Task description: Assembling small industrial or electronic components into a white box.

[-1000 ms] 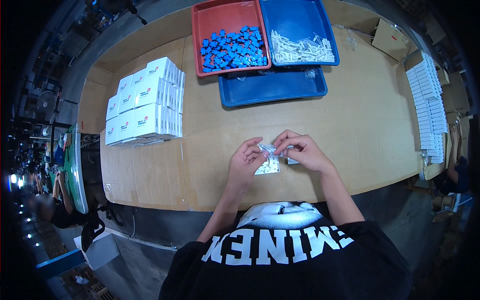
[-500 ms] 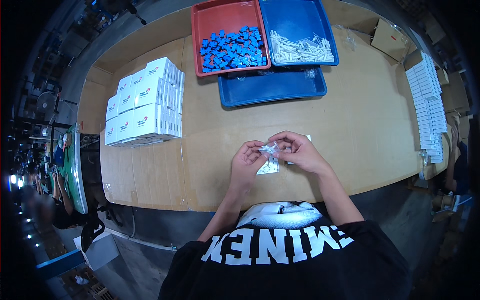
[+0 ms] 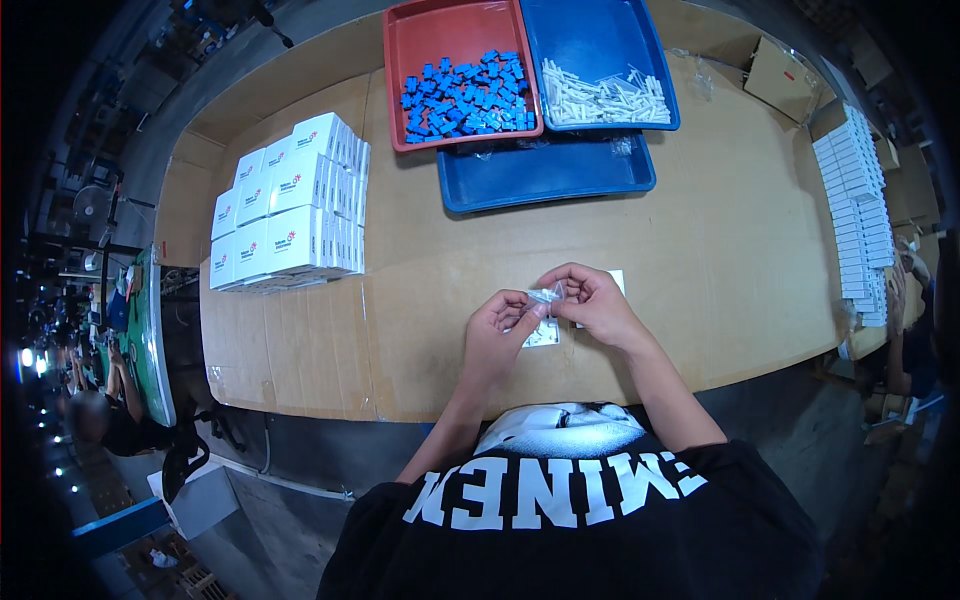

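A small clear plastic bag (image 3: pixel 544 296) is pinched between my two hands above the front part of the table. My left hand (image 3: pixel 497 326) grips its near left side with thumb and fingers closed. On the other side, my right hand (image 3: pixel 598 304) is closed on the bag's upper right part. The bag's contents are too small to make out. Below the hands lies a white flat piece (image 3: pixel 543 336) with small dark marks, partly covered by my fingers. Another white piece (image 3: pixel 617 281) shows behind my right hand, mostly hidden.
White boxes (image 3: pixel 290 215) stand stacked at the left. At the back, a red tray (image 3: pixel 440 30) holds blue parts (image 3: pixel 465 98), and a blue tray (image 3: pixel 590 40) holds white sticks (image 3: pixel 605 98); a lower blue tray (image 3: pixel 545 180) sits before them. More white boxes (image 3: pixel 852 215) line the right edge.
Both hands stay over the same spot. My left fingers have shifted slightly right and the bag looks more bunched between the hands.
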Demonstrator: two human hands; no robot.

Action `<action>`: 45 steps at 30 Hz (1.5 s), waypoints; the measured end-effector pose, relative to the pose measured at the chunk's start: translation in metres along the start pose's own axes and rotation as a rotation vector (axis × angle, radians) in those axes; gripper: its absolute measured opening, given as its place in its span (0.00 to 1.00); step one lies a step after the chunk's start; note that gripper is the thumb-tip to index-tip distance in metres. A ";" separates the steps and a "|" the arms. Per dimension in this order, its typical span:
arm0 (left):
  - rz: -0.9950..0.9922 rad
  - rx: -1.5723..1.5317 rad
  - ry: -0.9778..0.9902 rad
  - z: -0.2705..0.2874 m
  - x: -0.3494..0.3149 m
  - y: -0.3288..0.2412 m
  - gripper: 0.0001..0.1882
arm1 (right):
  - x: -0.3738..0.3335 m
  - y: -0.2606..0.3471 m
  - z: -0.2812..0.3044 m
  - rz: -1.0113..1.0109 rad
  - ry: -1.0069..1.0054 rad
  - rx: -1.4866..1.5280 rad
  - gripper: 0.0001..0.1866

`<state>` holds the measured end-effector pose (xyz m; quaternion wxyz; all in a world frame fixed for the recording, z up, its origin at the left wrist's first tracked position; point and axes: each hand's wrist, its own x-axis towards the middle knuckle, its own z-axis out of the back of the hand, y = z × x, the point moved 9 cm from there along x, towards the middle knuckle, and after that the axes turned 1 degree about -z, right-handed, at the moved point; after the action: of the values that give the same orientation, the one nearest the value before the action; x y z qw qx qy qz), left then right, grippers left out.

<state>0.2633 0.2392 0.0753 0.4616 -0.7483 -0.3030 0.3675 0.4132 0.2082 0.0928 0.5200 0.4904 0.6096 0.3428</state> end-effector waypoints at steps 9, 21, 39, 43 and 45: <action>-0.053 -0.074 -0.082 0.012 0.003 0.004 0.09 | -0.002 0.000 -0.006 -0.106 0.038 0.081 0.14; 0.046 -0.111 -0.103 0.012 0.003 0.004 0.10 | 0.003 -0.016 0.006 -0.105 0.002 0.196 0.13; 0.105 -0.167 -0.071 0.007 0.001 0.009 0.06 | 0.003 -0.021 -0.006 -0.049 0.005 0.263 0.13; 0.073 -0.138 -0.031 0.004 0.001 0.004 0.06 | 0.002 -0.016 -0.008 -0.045 0.005 0.280 0.12; 0.070 -0.139 -0.018 0.000 0.001 0.001 0.06 | 0.004 -0.019 -0.005 -0.060 -0.012 0.267 0.11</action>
<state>0.2641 0.2395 0.0742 0.3928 -0.7854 -0.3055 0.3683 0.4034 0.2068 0.0749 0.4639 0.5389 0.6610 0.2397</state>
